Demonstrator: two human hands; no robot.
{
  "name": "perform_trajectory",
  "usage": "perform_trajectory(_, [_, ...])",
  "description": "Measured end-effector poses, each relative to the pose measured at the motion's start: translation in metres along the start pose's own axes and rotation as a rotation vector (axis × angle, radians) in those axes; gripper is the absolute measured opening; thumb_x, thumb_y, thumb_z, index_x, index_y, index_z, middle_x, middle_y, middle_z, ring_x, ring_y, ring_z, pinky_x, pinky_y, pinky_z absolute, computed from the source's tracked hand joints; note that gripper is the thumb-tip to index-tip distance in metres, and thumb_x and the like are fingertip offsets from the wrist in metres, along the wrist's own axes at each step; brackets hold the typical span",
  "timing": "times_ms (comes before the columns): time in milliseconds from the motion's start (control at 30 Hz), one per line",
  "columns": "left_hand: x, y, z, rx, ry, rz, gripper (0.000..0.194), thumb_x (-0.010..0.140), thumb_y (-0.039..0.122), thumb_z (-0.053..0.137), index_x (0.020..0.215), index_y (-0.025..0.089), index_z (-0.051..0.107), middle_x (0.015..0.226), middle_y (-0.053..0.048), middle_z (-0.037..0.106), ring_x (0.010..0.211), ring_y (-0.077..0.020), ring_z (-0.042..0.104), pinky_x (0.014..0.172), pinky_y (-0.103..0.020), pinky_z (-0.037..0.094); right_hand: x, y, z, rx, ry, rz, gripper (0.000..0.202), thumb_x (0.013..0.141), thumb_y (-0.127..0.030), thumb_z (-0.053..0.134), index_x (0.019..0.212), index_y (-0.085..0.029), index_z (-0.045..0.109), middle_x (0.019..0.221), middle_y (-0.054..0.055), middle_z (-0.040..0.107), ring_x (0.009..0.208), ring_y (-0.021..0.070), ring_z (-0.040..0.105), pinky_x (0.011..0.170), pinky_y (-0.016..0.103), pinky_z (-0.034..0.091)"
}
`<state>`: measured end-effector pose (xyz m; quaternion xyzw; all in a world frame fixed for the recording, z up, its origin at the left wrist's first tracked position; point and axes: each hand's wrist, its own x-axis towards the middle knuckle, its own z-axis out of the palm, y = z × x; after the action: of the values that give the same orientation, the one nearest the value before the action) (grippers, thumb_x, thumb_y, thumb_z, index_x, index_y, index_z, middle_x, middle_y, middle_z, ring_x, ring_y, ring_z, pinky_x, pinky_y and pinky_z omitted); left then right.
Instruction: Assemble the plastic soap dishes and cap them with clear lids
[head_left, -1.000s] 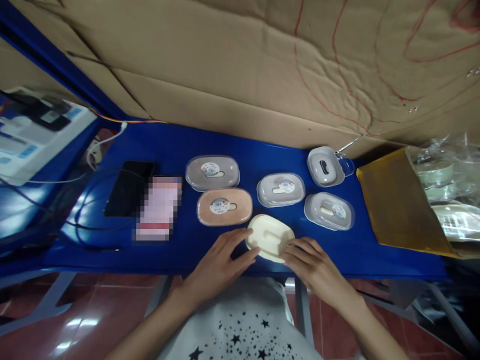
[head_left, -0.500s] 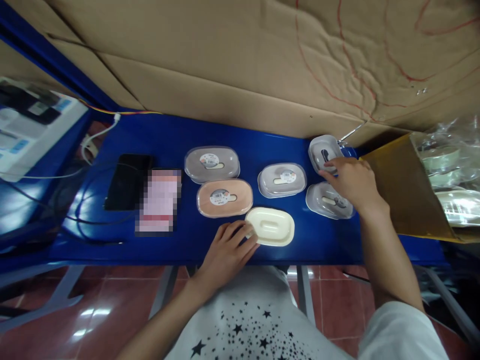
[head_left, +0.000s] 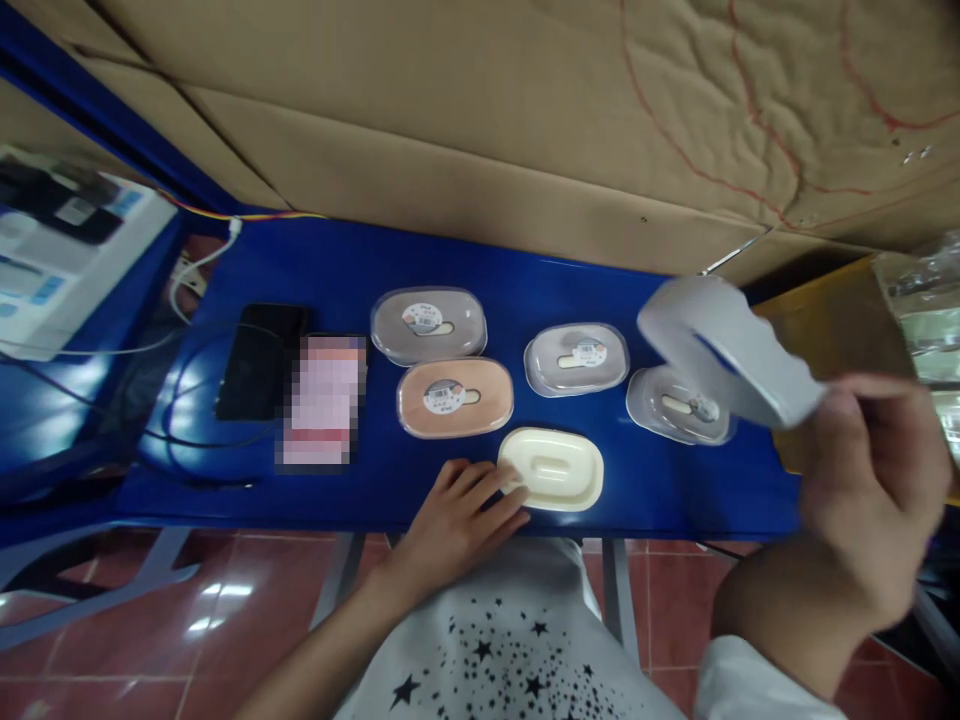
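My right hand pinches one end of a grey plastic oval dish with an opening in it, held up above the right side of the table. The dish is tilted and blurred. Below it, partly covered, lies a grey lidded oval box. My left hand rests near the front edge, fingers stretched out and touching the left end of a cream oval dish with a raised middle. Behind are a peach lidded box and two grey lidded boxes, each with a round sticker.
A black phone-like object and a pixelated pink-screened device lie at left on the blue table. A cardboard box with wrapped items stands at right. Cardboard walls the back; cables cross the left side.
My right hand has taken the grey dish from the back right of the table and raised it toward me, to the right. My left hand stays at the cream dish. The view shifted slightly.
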<state>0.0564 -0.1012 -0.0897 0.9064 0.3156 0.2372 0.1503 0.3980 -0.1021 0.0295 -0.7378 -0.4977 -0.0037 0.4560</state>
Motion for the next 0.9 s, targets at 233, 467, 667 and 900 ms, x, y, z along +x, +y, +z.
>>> perform_trajectory(233, [0.004, 0.003, -0.012, -0.068, 0.189, 0.073, 0.049, 0.096, 0.037, 0.081, 0.140, 0.034, 0.059, 0.151, -0.013, 0.054, 0.135, -0.0315, 0.060, 0.106, -0.051, 0.057, -0.085, 0.019, 0.017, 0.462, -0.442, 0.665, 0.033, 0.092, -0.061, 0.070, 0.088, -0.029, 0.063, 0.079, 0.002, 0.063, 0.065, 0.0222, 0.060, 0.057, 0.035, 0.046])
perform_trajectory(467, [0.012, -0.002, -0.007, -0.163, 0.166, 0.060, 0.046, 0.101, 0.035, 0.076, 0.140, 0.024, 0.055, 0.149, -0.017, 0.063, 0.145, -0.0291, 0.058, 0.118, -0.052, 0.052, -0.114, 0.014, 0.056, 0.516, -0.476, 0.770, 0.035, 0.099, -0.061, 0.066, 0.097, -0.026, 0.065, 0.078, -0.002, 0.063, 0.061, 0.0140, 0.053, 0.054, 0.025, 0.042])
perform_trajectory(667, [0.010, -0.004, 0.001, -0.096, 0.175, -0.021, 0.037, 0.102, 0.027, 0.073, 0.136, 0.018, 0.060, 0.147, -0.020, 0.064, 0.137, -0.0292, 0.062, 0.111, -0.048, 0.055, -0.117, 0.011, 0.072, 0.266, -0.350, 0.392, 0.033, 0.108, -0.049, 0.054, 0.098, -0.024, 0.073, 0.100, 0.004, 0.077, 0.092, 0.0210, 0.071, 0.082, 0.034, 0.054])
perform_trajectory(900, [-0.001, -0.001, 0.005, -0.067, 0.182, -0.114, 0.024, 0.101, 0.033, 0.075, 0.122, 0.024, 0.068, 0.145, -0.017, 0.064, 0.132, -0.0291, 0.063, 0.112, -0.053, 0.050, -0.123, 0.017, 0.076, 0.172, -0.319, 0.156, 0.026, 0.111, -0.037, 0.051, 0.112, -0.025, 0.074, 0.111, 0.006, 0.078, 0.106, 0.0238, 0.074, 0.091, 0.039, 0.057])
